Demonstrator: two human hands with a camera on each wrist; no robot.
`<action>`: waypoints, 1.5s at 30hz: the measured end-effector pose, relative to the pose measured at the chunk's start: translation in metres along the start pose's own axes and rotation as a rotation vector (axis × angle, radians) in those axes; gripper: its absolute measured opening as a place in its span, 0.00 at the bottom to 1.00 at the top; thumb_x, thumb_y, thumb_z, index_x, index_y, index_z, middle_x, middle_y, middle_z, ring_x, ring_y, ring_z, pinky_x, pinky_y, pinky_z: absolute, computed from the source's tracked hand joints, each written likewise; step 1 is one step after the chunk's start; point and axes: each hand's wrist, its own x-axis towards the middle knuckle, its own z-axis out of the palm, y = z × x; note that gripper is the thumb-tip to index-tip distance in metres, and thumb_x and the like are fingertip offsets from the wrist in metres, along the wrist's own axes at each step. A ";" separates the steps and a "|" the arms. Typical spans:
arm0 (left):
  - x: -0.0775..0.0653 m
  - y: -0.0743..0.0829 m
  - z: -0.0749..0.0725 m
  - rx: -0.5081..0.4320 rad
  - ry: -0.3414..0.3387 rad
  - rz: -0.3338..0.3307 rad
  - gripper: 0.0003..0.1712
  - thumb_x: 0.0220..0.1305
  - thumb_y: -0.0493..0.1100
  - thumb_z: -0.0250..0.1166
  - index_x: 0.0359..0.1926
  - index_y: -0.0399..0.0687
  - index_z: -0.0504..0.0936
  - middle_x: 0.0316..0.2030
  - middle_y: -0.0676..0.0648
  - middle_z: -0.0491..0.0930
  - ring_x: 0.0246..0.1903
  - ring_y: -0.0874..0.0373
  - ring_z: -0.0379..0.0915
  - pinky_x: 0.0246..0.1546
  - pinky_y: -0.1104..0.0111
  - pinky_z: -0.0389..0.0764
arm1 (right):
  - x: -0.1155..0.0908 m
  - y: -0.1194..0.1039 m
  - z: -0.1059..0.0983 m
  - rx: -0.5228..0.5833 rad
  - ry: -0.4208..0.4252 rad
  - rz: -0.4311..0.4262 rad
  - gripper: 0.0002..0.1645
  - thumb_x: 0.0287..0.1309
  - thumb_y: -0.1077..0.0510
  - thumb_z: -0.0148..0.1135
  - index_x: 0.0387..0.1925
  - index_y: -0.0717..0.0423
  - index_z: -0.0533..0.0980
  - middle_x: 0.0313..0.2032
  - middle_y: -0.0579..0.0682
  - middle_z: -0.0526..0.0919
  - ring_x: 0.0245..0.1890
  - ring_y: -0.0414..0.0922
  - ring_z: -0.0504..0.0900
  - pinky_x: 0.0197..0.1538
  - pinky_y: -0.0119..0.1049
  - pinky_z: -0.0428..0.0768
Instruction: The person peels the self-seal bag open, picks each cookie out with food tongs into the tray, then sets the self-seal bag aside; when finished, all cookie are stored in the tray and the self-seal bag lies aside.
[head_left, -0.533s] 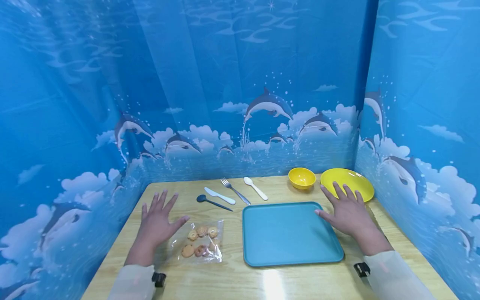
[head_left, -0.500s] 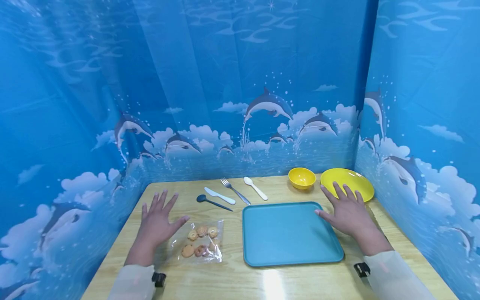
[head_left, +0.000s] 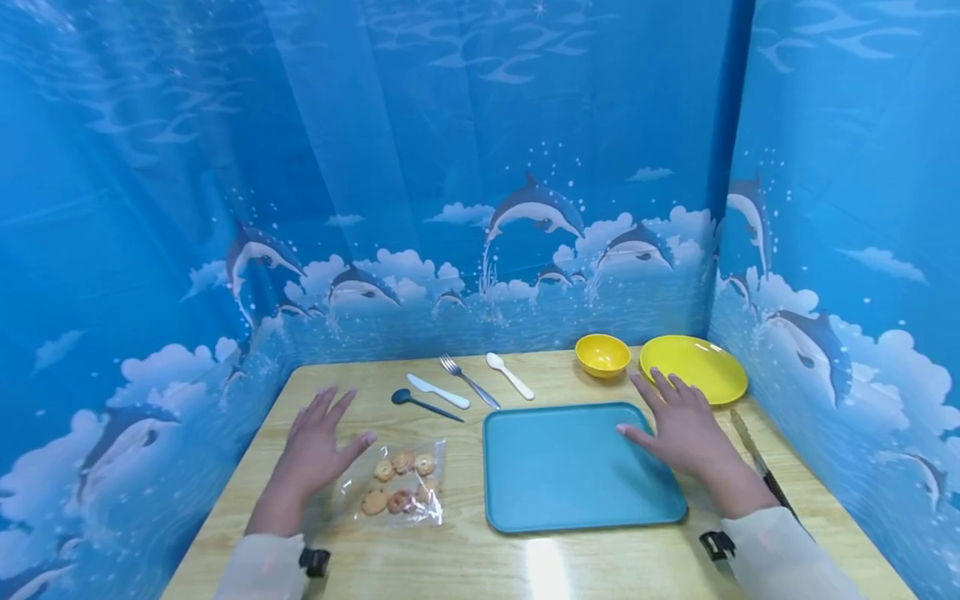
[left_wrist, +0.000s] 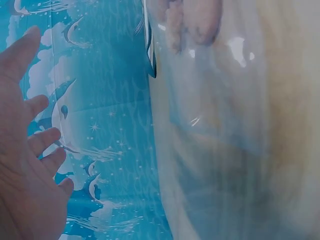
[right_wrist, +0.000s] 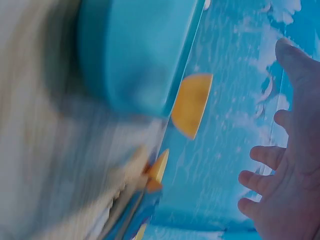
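Note:
My left hand [head_left: 311, 450] hovers with spread fingers at the left of the table, beside a clear bag of cookies [head_left: 401, 483]. Nothing is in its grasp; the left wrist view shows the bare palm [left_wrist: 30, 175]. Over the right edge of a teal tray [head_left: 581, 467] my right hand [head_left: 678, 433] is held with fingers spread, also holding nothing. Its fingertips overlap the near rim of a yellow plate [head_left: 705, 367] in the head view. To the right of that wrist lies a knife with a serrated blade and dark handle [head_left: 757, 454].
Behind the bag and tray lie a dark spoon [head_left: 423, 405], a white knife [head_left: 438, 391], a metal fork [head_left: 471, 382] and a white spoon [head_left: 512, 377]. A yellow bowl [head_left: 602, 356] stands at the back. Blue dolphin-print curtains [head_left: 480, 167] enclose the table [head_left: 480, 567].
My right hand has shifted slightly left, over the tray's edge, uncovering more of the serrated knife. The left hand has turned slightly, and its fingers look closer together.

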 end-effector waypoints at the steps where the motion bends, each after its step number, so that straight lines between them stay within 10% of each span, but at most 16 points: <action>1: -0.001 0.000 0.001 -0.015 -0.006 0.002 0.53 0.66 0.75 0.58 0.80 0.53 0.54 0.80 0.34 0.48 0.78 0.32 0.41 0.76 0.34 0.42 | 0.000 -0.005 0.002 0.013 0.004 -0.014 0.60 0.60 0.16 0.46 0.82 0.43 0.47 0.79 0.66 0.51 0.76 0.72 0.51 0.73 0.74 0.48; 11: -0.015 -0.001 0.027 -0.144 -0.068 0.031 0.50 0.64 0.63 0.69 0.78 0.50 0.60 0.78 0.35 0.55 0.75 0.31 0.51 0.70 0.32 0.60 | 0.003 -0.073 0.014 0.078 0.036 -0.204 0.60 0.59 0.22 0.59 0.81 0.46 0.51 0.76 0.61 0.61 0.74 0.64 0.63 0.74 0.66 0.62; 23: -0.028 0.002 0.035 -0.259 -0.249 -0.067 0.55 0.55 0.61 0.76 0.77 0.49 0.62 0.78 0.38 0.58 0.75 0.33 0.54 0.73 0.36 0.58 | 0.018 -0.176 0.034 0.101 -0.099 -0.438 0.58 0.58 0.22 0.60 0.80 0.43 0.53 0.77 0.54 0.63 0.75 0.57 0.63 0.77 0.57 0.63; 45: -0.031 0.001 0.045 -0.317 -0.331 -0.029 0.56 0.45 0.61 0.81 0.73 0.48 0.69 0.75 0.38 0.63 0.74 0.34 0.58 0.74 0.38 0.58 | 0.021 -0.265 0.076 0.036 -0.193 -0.577 0.44 0.55 0.26 0.67 0.63 0.51 0.75 0.57 0.47 0.82 0.59 0.44 0.79 0.65 0.38 0.79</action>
